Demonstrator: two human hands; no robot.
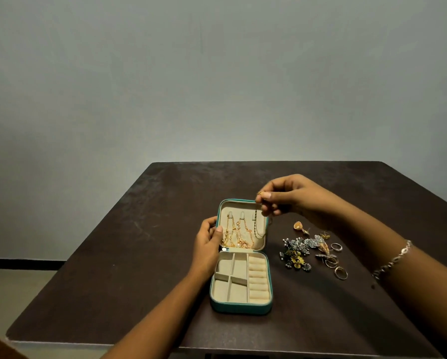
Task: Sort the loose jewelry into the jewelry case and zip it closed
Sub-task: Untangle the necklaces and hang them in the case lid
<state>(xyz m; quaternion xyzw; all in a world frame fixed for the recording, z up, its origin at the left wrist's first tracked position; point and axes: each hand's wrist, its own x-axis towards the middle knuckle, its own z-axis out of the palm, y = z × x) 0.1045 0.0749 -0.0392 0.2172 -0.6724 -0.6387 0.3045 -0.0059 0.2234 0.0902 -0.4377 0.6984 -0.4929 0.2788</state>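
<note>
Open teal jewelry case [241,305] on dark counter [129,255], left hand [208,240] gripping lid [243,211] at left edge, fingers [267,195] of right hand [292,195] pinching thin chain [256,225] at lid's top-right corner, loose jewelry [309,251] heaped right of case.

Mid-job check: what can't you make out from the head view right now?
Head view only:
- Small gold piece pinched by the right hand: too small to identify.
- Left hand fingertips: hidden behind the case lid.
- Jewelry pile: tangled, too small to count.
</note>
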